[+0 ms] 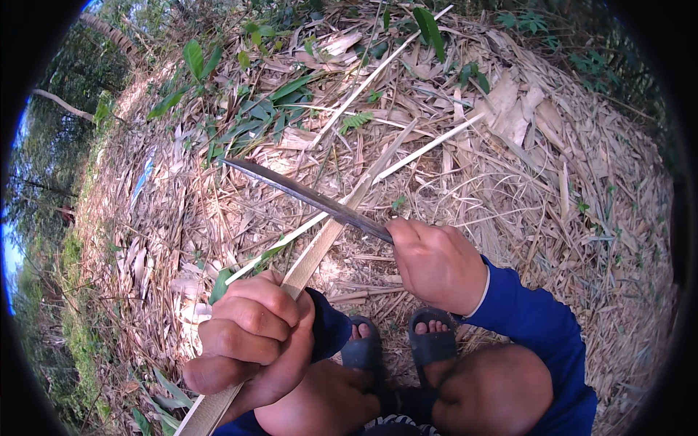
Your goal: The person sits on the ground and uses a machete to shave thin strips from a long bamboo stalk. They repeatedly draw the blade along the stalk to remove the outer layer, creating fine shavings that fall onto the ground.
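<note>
My left hand (251,338) is closed round a long, flat, pale bamboo strip (314,254). The strip slants from the lower left up toward the middle, its far end reaching out over the ground. In my right hand (440,261) is a long dark-bladed knife (291,187), its handle hidden by my fingers. The blade points to the upper left and crosses over the strip a little beyond my left fist. Whether the edge touches the strip I cannot tell.
Thin pale sticks (429,147) lie across the dry leaf litter (596,240). Green leaves (265,112) grow ahead, and a blue scrap (143,174) lies at the left. Below my hands are my bent knees (502,385) and my feet in dark sandals (434,349).
</note>
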Demonstrator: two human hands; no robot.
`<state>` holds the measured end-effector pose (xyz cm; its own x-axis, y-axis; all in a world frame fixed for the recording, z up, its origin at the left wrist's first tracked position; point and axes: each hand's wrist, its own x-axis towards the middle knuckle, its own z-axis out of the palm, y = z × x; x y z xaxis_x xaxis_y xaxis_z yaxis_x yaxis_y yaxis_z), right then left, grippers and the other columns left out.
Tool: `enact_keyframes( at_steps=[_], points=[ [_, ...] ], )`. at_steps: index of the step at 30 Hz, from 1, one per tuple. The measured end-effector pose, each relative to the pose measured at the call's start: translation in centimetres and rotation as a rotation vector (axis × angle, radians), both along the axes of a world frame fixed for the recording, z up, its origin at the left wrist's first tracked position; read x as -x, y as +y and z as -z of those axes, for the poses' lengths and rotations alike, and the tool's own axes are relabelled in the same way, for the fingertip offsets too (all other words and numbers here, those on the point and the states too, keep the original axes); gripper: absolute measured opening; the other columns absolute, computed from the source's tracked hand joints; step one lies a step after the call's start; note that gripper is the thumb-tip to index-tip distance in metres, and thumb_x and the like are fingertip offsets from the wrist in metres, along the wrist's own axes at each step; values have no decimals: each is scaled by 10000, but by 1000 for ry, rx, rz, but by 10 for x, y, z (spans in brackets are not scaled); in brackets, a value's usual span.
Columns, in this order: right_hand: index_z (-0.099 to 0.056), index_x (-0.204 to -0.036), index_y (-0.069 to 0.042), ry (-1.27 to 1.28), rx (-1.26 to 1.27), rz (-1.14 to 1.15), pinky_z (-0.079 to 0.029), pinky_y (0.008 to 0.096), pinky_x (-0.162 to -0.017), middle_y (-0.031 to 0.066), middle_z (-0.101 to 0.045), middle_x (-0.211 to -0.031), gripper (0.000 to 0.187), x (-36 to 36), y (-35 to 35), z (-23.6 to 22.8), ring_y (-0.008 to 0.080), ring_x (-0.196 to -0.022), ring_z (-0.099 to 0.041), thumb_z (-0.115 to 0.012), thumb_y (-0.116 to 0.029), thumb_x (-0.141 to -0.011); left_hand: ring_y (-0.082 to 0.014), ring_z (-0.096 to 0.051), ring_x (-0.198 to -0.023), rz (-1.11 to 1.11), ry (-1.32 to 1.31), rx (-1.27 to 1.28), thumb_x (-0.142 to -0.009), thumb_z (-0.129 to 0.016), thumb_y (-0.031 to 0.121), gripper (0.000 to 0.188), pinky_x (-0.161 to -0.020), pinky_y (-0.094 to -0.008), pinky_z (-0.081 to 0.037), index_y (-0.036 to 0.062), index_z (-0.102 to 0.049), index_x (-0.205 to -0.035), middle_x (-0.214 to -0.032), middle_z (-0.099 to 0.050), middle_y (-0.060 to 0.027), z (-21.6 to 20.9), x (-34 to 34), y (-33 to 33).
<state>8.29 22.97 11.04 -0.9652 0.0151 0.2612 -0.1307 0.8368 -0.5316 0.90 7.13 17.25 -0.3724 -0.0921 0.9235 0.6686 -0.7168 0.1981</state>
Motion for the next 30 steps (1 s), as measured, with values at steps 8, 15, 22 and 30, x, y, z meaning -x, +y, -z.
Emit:
enact_keyframes(
  at_steps=[8, 15, 22, 30],
  points=[
    [-491, -876, 4, 63, 111, -122, -524, 414, -492, 167, -573, -702, 112, 0, -5, -10, 315, -567, -641, -505, -84, -810, -49, -223, -347, 4, -4, 51, -959, -340, 573, 514, -305, -198, -189, 152, -313, -667, -461, -283, 32, 6, 1, 2],
    [-523, -916, -1, 77, 94, -160, -508, 413, -531, 165, -569, -727, 146, -5, -16, -18, 356, -617, -610, -563, -30, -779, -62, -238, -358, -90, -10, 69, -959, -310, 585, 510, -305, -217, -186, 146, -327, -699, -480, -288, 20, 23, -6, 8],
    [-510, -885, -7, 85, 91, -144, -500, 423, -516, 169, -574, -723, 125, -6, -15, -24, 352, -601, -609, -564, -29, -774, -74, -238, -359, -31, 21, 114, -972, -288, 563, 499, -313, -219, -196, 139, -310, -709, -492, -297, 20, 18, -4, 7],
    [-476, -843, -1, 122, 66, -93, -533, 421, -501, 176, -581, -714, 87, 1, -13, -8, 349, -575, -637, -508, -70, -801, -67, -237, -379, -38, 81, 146, -967, -319, 570, 505, -325, -213, -198, 125, -329, -729, -512, -307, 11, 23, -2, 5]
  ],
)
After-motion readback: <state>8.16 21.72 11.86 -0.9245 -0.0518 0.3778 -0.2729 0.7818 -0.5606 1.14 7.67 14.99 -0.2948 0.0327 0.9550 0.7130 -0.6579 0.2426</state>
